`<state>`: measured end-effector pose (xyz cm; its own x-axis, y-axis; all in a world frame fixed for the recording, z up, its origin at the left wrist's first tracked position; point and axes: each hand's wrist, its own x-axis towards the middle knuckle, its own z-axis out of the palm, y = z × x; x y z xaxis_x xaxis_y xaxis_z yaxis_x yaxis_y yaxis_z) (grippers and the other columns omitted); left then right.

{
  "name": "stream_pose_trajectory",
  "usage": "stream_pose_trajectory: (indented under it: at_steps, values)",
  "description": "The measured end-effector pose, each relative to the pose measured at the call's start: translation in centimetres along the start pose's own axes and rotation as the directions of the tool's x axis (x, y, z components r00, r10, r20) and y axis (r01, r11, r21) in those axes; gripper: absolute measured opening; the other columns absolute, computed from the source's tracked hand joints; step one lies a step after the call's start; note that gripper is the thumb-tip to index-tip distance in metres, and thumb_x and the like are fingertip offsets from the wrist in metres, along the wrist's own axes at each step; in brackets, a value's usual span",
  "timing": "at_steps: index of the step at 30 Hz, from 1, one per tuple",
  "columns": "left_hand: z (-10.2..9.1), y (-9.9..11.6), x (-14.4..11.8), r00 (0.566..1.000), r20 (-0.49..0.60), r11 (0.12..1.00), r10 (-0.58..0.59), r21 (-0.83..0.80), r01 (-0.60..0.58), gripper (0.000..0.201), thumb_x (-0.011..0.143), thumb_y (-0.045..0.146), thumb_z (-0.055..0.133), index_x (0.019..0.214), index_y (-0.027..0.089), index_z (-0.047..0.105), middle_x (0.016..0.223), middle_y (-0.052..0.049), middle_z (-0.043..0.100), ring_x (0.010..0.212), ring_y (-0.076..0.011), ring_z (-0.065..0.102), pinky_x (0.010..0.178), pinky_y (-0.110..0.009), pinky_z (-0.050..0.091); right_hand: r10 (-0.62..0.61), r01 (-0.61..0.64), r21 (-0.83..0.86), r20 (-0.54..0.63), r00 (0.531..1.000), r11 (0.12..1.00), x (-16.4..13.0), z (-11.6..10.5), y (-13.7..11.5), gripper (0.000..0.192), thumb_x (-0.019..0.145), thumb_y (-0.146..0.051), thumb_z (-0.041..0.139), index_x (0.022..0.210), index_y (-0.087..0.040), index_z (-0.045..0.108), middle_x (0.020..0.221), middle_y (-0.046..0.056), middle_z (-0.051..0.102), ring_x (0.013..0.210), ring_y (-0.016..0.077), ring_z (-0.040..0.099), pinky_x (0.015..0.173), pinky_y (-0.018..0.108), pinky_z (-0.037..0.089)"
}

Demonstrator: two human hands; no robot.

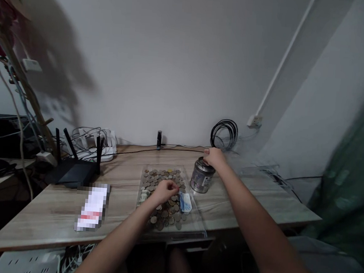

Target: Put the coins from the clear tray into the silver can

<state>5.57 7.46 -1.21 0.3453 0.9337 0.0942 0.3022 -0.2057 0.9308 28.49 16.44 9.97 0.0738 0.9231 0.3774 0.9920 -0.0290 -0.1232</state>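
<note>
Many coins (165,214) lie spread over a clear plastic tray (196,221) on the desk. Above the middle of them is my left hand (166,190), its thumb and fingers pinched together; what they hold, if anything, is too small to make out. A folded blue banknote (185,202) lies on the right part of the coins, and a pale greenish banknote (144,196) on the left. To the right of the tray stands a round metal tin (201,178), upright. My right hand (214,157) is at the tin's top rim with its fingers closed; the fingertips' contents are hidden.
A black router (75,172) with upright antennas and a blurred white paper (93,207) are at the left. Tangled white cables and adapters (96,140) lie behind. A small black bottle (159,139) and a coiled black cable (224,133) are near the wall.
</note>
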Motion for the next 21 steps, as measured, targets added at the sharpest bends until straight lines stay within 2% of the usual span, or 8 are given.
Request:
stream_pose_trajectory:
  at_steps: [2,8,10,15,17,19,21]
  values:
    - [0.0,-0.1,0.0,1.0,0.001,1.0,0.006,0.009,-0.006,0.018,0.068,0.028,0.053,0.071,0.011,0.06,0.059,0.0,0.055,0.051,-0.0078,0.047,0.045,-0.017,0.036,0.005,-0.005,-0.012,0.019,1.0,1.0,-0.1,-0.3,-0.1,0.031,0.054,-0.016,0.062,0.083,-0.009,0.068,0.078,0.016,0.065,0.073,0.0211,0.06,0.061,0.024,0.042]
    - [0.1,-0.6,0.2,1.0,0.019,1.0,-0.001,0.015,0.001,0.021,0.068,0.03,0.053,0.073,0.011,0.061,0.058,0.001,0.055,0.047,-0.0073,0.044,0.044,-0.018,0.034,0.062,-0.053,-0.052,0.183,0.981,0.997,-0.3,-1.5,0.2,0.022,0.054,-0.028,0.065,0.073,-0.017,0.067,0.075,0.007,0.065,0.072,0.0175,0.059,0.059,0.023,0.041]
    - [0.1,-0.8,0.2,1.0,0.012,1.0,0.013,0.026,-0.013,0.021,0.067,0.029,0.053,0.073,0.011,0.061,0.059,0.001,0.056,0.049,-0.0077,0.045,0.046,-0.018,0.035,0.097,-0.084,-0.075,0.19,0.977,0.994,-0.6,-1.6,0.2,0.021,0.054,-0.029,0.066,0.072,-0.017,0.066,0.076,0.008,0.065,0.072,0.018,0.06,0.059,0.024,0.041]
    - [0.1,-0.7,0.2,1.0,0.005,0.999,0.027,0.047,-0.027,0.018,0.066,0.026,0.054,0.072,0.011,0.062,0.061,0.0,0.057,0.055,-0.0089,0.048,0.051,-0.019,0.036,0.156,-0.145,-0.07,0.189,0.97,0.987,-1.2,-1.7,0.2,0.036,0.056,-0.037,0.066,0.084,-0.016,0.066,0.088,0.012,0.065,0.076,0.0227,0.06,0.059,0.028,0.041]
    - [0.1,-0.6,0.1,1.0,0.008,0.999,0.011,0.05,-0.012,0.019,0.067,0.027,0.053,0.072,0.011,0.062,0.061,0.0,0.057,0.054,-0.0091,0.048,0.051,-0.019,0.036,0.107,-0.103,-0.038,0.156,0.982,0.994,-1.5,-1.9,0.3,0.041,0.062,-0.041,0.062,0.094,-0.017,0.064,0.092,0.011,0.065,0.08,0.0213,0.06,0.062,0.026,0.041]
    - [0.0,-0.4,0.0,1.0,-0.001,0.998,0.013,0.061,-0.013,0.02,0.068,0.028,0.052,0.073,0.011,0.062,0.062,0.0,0.057,0.055,-0.0094,0.048,0.051,-0.019,0.037,0.003,-0.003,-0.008,0.044,0.999,1.0,-2.0,-2.0,0.3,0.042,0.072,-0.043,0.053,0.103,-0.016,0.061,0.097,0.012,0.064,0.086,0.0196,0.058,0.067,0.025,0.04]
    - [0.0,-0.1,-0.1,1.0,-0.01,0.996,0.028,0.084,-0.027,0.022,0.069,0.029,0.051,0.072,0.011,0.062,0.062,0.0,0.058,0.056,-0.0101,0.05,0.053,-0.02,0.038,-0.108,0.108,-0.015,-0.058,0.992,0.994,-2.8,-1.9,0.1,0.041,0.081,-0.042,0.042,0.106,-0.015,0.059,0.097,0.013,0.064,0.089,0.0192,0.057,0.07,0.024,0.039]
